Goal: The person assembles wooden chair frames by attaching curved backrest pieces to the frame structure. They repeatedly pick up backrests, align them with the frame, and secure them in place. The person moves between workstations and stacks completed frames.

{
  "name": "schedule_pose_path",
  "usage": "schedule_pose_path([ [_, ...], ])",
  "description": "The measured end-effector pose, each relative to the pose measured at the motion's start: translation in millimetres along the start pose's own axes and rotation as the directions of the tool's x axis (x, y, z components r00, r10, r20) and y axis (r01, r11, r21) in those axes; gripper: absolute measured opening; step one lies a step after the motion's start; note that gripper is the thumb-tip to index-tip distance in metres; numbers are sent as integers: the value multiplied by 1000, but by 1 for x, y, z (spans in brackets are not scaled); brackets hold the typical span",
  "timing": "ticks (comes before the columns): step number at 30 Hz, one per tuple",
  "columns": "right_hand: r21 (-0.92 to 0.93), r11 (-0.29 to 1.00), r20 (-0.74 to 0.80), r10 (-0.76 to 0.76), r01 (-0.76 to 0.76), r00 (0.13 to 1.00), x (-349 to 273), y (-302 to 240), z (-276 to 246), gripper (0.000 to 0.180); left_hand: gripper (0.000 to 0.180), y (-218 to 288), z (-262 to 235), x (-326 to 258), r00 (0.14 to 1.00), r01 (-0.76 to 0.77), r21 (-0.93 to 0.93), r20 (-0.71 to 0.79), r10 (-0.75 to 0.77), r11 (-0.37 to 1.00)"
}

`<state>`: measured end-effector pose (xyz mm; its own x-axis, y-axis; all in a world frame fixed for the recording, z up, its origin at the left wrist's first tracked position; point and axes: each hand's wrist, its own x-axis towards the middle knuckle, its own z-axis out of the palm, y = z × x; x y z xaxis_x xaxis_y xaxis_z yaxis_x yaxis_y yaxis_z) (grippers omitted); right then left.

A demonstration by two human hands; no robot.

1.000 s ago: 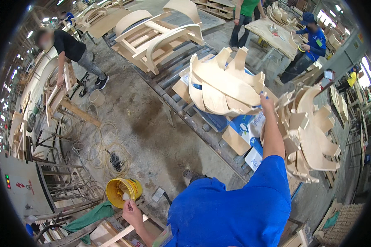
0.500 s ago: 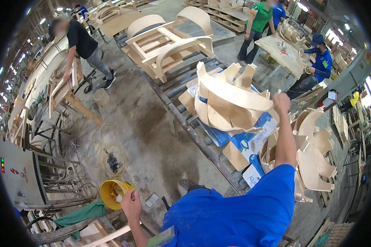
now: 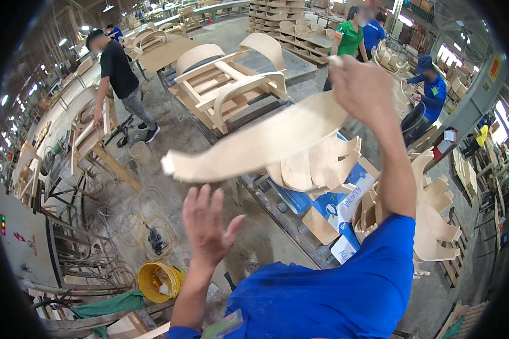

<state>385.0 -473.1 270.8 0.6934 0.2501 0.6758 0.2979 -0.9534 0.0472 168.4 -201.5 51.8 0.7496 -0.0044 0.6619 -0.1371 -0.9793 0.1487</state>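
My right hand (image 3: 363,90) grips one end of a long curved wooden chair part (image 3: 260,138), pale and a little blurred by motion. The part hangs across the view, its free end to the left. Below that free end my left hand (image 3: 208,226) is raised with fingers spread, apart from the wood and holding nothing. Behind and beneath the lifted part lies a stack of similar curved wooden pieces (image 3: 316,166) on blue and white cardboard (image 3: 353,198), partly hidden by it.
A roller conveyor (image 3: 266,198) carries the stack and, farther off, wooden chair frames (image 3: 229,85). More curved parts (image 3: 430,226) lie on a pallet at right. A yellow bucket (image 3: 178,278) stands at lower left beside hoses (image 3: 127,212). Co-workers (image 3: 119,73) work at left and back right.
My right hand has lifted the curved chair part off the stack and swung it up and left. My left hand has risen from beside the yellow bucket, its fingers now spread.
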Motion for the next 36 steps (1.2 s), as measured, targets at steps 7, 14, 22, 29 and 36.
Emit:
schedule_pose_path([
  [7,330,842,27,-460,426,888,2,-114,-5,27,74,-8,44,-22,898,177,-23,413,-152,984],
  [14,712,364,-495,-347,601,797,-26,-178,-2,31,39,-34,0,-32,870,464,20,179,-460,886],
  [22,966,258,138,-495,-6,858,-235,-210,127,75,47,-38,-58,14,466,460,-724,-297,-833,515],
  [29,956,206,257,-241,-209,936,-258,-243,169,51,53,-15,-75,12,290,141,-950,-229,-929,278],
  [36,905,392,316,-353,-168,881,-209,-253,177,26,49,-42,-104,-40,378,298,-925,-111,-919,235],
])
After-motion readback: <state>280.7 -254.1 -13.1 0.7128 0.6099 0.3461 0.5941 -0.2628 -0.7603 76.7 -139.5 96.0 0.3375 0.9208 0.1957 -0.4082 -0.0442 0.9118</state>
